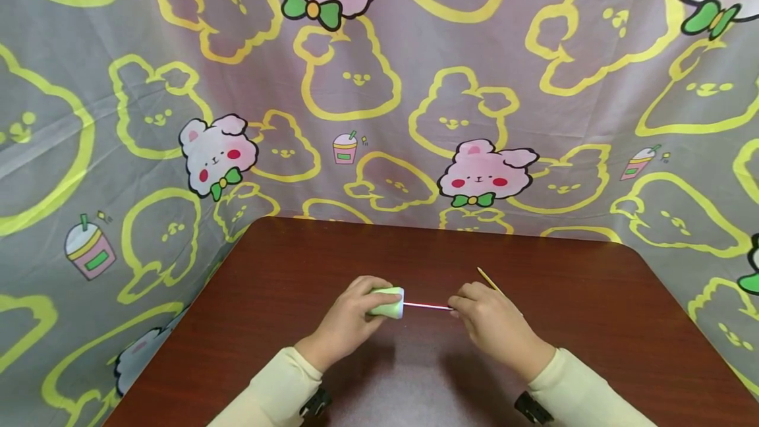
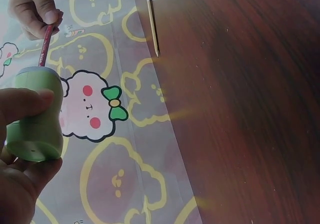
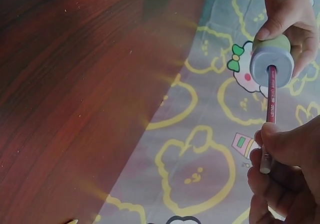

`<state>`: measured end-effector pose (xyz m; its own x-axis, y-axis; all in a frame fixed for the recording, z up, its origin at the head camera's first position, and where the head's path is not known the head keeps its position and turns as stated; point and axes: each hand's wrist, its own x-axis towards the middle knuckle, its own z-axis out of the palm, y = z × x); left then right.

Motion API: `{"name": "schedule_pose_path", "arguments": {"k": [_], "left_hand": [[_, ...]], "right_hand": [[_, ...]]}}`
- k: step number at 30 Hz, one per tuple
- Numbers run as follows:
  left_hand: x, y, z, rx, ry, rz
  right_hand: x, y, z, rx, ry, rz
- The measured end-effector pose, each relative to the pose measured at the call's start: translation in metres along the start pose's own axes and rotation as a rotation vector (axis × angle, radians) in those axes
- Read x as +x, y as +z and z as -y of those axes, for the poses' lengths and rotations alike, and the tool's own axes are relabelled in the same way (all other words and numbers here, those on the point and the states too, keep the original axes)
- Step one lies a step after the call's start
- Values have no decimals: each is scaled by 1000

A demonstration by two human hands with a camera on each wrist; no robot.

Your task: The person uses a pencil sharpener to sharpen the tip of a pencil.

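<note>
My left hand (image 1: 348,317) grips a green pencil sharpener (image 1: 385,309) with a pale grey end, held sideways above the table. In the left wrist view its rounded body (image 2: 36,126) narrows at the middle, thumb on one side and fingers on the other. A red pencil (image 1: 423,306) runs from a hole in the grey end (image 3: 260,73); its point is hidden inside. My right hand (image 1: 497,323) pinches this pencil near its far end between thumb and fingers. The pencil's blunt end (image 3: 266,166) pokes out past those fingers.
A second, yellowish pencil (image 1: 487,278) lies on the dark brown table (image 1: 284,269), just beyond my right hand and partly covered by it. A grey cloth (image 1: 379,137) with yellow bear outlines and pink rabbits hangs behind the table and along its sides.
</note>
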<state>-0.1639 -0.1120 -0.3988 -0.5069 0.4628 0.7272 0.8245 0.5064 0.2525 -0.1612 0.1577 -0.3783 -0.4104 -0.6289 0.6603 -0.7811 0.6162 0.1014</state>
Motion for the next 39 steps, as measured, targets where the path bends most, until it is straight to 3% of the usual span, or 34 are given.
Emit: {"name": "schedule_pose_path", "arguments": {"k": [8,14,25,32,39], "left_hand": [[0,-1,0,11,21,-4],[-1,-9,4,-19,-65,-28],[1,-16,7,-55,-109,-56],[-1,-18,8,-38,-125,-54],[-2,-19,8,-54,-139,-58]], "right_hand": [[-2,-1,-1,59,71,51],[-7,-7,-7,87,161,56],[-8,-12,-15,31,207,81],[-13,-13,-19,22,183,72],[-14,-14,-18,49,267,110]]}}
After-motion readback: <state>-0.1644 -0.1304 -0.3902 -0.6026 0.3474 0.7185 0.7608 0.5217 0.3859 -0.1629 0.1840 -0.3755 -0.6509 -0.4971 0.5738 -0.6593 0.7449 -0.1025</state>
